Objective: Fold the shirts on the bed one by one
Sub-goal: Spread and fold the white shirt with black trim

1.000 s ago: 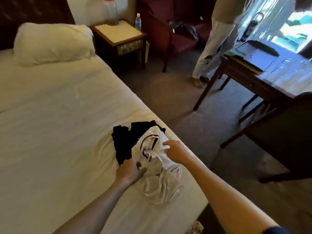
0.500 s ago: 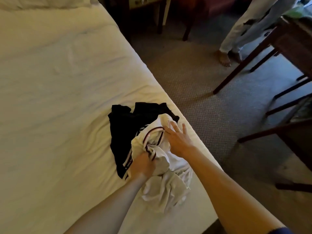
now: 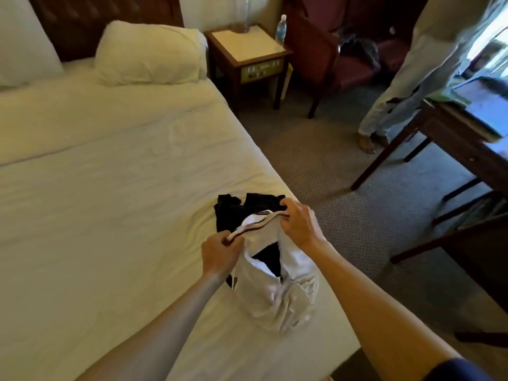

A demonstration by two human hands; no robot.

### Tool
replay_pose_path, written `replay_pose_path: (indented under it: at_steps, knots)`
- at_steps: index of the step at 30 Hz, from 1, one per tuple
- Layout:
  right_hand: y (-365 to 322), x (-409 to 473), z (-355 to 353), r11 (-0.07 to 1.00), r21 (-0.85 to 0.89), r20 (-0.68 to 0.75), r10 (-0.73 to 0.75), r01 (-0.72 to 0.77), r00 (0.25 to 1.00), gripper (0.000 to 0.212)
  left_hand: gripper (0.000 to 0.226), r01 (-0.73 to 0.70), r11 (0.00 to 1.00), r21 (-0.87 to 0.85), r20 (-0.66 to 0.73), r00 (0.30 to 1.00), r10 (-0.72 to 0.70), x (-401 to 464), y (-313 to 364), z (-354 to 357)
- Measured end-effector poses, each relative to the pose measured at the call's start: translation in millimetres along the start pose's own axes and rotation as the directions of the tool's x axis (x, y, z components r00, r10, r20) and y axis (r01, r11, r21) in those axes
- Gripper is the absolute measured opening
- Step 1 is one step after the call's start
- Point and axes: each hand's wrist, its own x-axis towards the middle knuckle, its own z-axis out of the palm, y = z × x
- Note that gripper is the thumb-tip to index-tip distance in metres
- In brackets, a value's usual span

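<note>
- where the bed (image 3: 110, 188) nears its right edge, a white shirt (image 3: 283, 295) is seen bunched on the sheet, its dark-striped collar (image 3: 258, 224) lifted clear of the heap.
- left hand (image 3: 220, 254): fingers curled round the left end of the collar; the grip is closed on the fabric.
- right hand (image 3: 299, 224): the collar's right end is pinched between thumb and fingers; the grip is likewise closed on it.
- the collar is held stretched between the two hands, with the rest of the shirt left hanging down onto the bed.
- black shirt (image 3: 233, 213): crumpled on the bed, partly under and just behind the white one.
- pillow (image 3: 151, 53): laid at the head of the bed.
- nightstand (image 3: 247, 50): placed beside the bed; a water bottle (image 3: 280, 30) is stood on its far right corner.
- desk (image 3: 461, 133): seen at the right, well apart from the bed.
- a second person (image 3: 406, 78) is seen standing on the carpet near the desk.
</note>
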Motion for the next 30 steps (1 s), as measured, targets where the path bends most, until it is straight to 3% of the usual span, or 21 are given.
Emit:
replay_pose_path:
  at_steps: [4, 7, 13, 18, 21, 23, 24, 26, 28, 30]
  knots:
    - [-71, -17, -62, 0.998, -0.048, -0.038, -0.028, 0.026, 0.999, 0.024, 0.029, -0.041, 0.993, -0.113, -0.102, 0.994, 0.03, -17, 53, -91]
    - [-135, -36, -117, 0.997, -0.03, -0.118, -0.077, 0.074, 0.99, 0.022, 0.029, -0.175, 0.978, -0.117, -0.2, 0.968, 0.149, -34, 95, -174]
    - [-301, -87, -214, 0.965, 0.022, -0.344, -0.239, 0.262, 0.908, 0.024, 0.025, -0.439, 0.895, -0.084, -0.424, 0.828, 0.367, -80, 185, -349]
    - [-443, -128, -266, 0.883, 0.135, -0.516, -0.325, 0.45, 0.792, 0.018, 0.025, -0.618, 0.786, -0.018, -0.528, 0.674, 0.517, -132, 252, -489]
    - [-512, -152, -289, 0.812, 0.168, -0.554, -0.391, 0.558, 0.735, 0.018, 0.038, -0.747, 0.63, 0.211, -0.49, 0.477, 0.73, -173, 286, -570]
    - [-548, -172, -305, 0.766, 0.149, -0.573, -0.448, 0.625, 0.686, 0.018, 0.057, -0.743, 0.554, 0.375, -0.43, 0.39, 0.814, -201, 305, -622]
    - [-563, -181, -314, 0.751, 0.136, -0.557, -0.482, 0.646, 0.677, 0.023, 0.065, -0.705, 0.543, 0.456, -0.396, 0.386, 0.833, -214, 312, -647]
    - [-590, -194, -328, 0.738, 0.078, -0.481, -0.561, 0.671, 0.673, 0.025, 0.07, -0.609, 0.506, 0.611, -0.269, 0.442, 0.856, -238, 323, -691]
    - [-614, -198, -337, 0.74, -0.028, -0.399, -0.625, 0.672, 0.671, 0.017, 0.061, -0.52, 0.465, 0.717, -0.117, 0.567, 0.815, -256, 328, -725]
    - [-633, -197, -341, 0.754, -0.126, -0.373, -0.638, 0.644, 0.674, 0.013, 0.048, -0.353, 0.42, 0.836, -0.072, 0.688, 0.722, -265, 331, -755]
